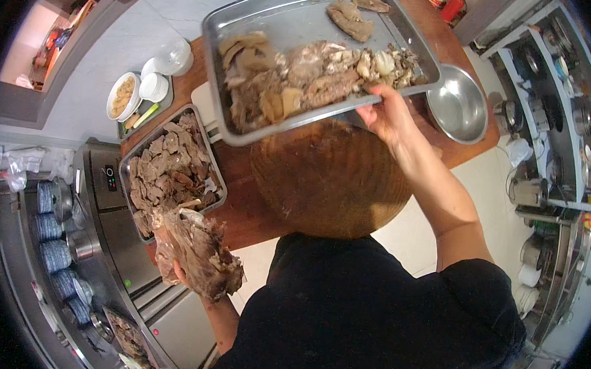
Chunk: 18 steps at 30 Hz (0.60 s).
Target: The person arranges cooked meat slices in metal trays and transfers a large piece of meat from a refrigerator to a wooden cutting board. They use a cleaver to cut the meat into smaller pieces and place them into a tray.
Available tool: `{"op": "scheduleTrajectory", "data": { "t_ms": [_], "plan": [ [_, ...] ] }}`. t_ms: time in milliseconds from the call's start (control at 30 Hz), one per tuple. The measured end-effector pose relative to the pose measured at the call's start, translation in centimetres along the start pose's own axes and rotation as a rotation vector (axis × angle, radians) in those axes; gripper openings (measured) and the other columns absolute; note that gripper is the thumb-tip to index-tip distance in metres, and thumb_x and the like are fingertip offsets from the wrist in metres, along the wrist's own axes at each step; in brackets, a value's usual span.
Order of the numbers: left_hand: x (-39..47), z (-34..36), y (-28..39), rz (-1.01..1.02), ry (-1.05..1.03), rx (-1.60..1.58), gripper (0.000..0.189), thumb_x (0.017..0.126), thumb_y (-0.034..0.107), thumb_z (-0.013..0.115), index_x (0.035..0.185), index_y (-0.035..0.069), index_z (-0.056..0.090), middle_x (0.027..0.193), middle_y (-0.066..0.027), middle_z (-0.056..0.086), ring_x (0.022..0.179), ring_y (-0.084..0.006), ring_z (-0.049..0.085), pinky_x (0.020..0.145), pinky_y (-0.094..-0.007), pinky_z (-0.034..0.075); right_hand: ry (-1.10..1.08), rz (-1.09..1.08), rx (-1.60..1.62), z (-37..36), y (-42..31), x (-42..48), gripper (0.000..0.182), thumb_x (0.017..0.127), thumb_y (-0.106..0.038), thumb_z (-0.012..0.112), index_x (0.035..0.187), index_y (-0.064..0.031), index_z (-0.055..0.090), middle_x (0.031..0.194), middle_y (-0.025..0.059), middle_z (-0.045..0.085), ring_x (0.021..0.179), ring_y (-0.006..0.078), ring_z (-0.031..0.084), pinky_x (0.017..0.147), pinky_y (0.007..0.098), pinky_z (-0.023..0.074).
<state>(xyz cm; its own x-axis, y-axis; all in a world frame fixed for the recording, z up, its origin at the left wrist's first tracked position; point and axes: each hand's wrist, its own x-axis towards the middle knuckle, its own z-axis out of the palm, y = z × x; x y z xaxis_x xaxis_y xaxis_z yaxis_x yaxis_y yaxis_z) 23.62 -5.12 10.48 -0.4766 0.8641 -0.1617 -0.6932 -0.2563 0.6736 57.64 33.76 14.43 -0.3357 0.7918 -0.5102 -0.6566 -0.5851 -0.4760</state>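
Note:
My right hand grips the near rim of a large metal tray. Cooked meat pieces lie along the tray's near side, with a few more at its far side. At the lower left, my left hand holds up a big chunk of cooked meat with bone showing; the meat hides most of the fingers. Just beyond the chunk stands a smaller metal tray heaped with sliced cooked meat. Between my arms lies a round wooden chopping block, partly under the large tray's near edge.
A metal bowl stands at the right end of the wooden table. Small white bowls, clear plastic containers and a bowl of food are at the back left. Shelves with pots stand to the right.

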Motion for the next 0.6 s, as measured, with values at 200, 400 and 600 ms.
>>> {"op": "scheduleTrajectory", "data": {
  "t_ms": [200,400,600],
  "plan": [
    [-0.1,4.2,-0.4,0.012,0.152,-0.014,0.074,0.085,0.058,0.030,0.141,0.011,0.029,0.141,-0.0154,0.034,0.125,-0.0360,0.038,0.095,-0.0485,0.039,0.059,-0.020,-0.022,-2.2,-3.4,16.0,0.015,0.081,-0.008,0.049,0.087,0.0020,0.040,0.081,0.0109,0.045,0.065,0.0190,0.052,0.058,0.0345,0.0589],
    [-2.3,5.1,-0.2,0.089,0.547,0.014,0.071,0.085,0.056,0.036,0.136,0.007,0.035,0.133,-0.0140,0.043,0.117,-0.0347,0.045,0.093,-0.0491,0.041,0.221,-0.061,-0.004,-5.9,-3.9,25.0,0.020,0.079,-0.013,0.052,0.089,-0.0005,0.039,0.087,0.0133,0.040,0.064,0.0210,0.048,0.057,0.0317,0.0547],
    [-1.8,5.0,-0.4,0.089,0.623,0.136,0.068,0.085,0.053,0.038,0.135,0.006,0.037,0.131,-0.0133,0.045,0.115,-0.0339,0.047,0.093,-0.0481,0.042,0.363,-0.056,0.084,-9.0,-6.1,30.0,0.021,0.090,-0.018,0.048,0.099,0.0000,0.043,0.089,0.0161,0.047,0.070,0.0235,0.053,0.060,0.0357,0.0567]
  ]
}}
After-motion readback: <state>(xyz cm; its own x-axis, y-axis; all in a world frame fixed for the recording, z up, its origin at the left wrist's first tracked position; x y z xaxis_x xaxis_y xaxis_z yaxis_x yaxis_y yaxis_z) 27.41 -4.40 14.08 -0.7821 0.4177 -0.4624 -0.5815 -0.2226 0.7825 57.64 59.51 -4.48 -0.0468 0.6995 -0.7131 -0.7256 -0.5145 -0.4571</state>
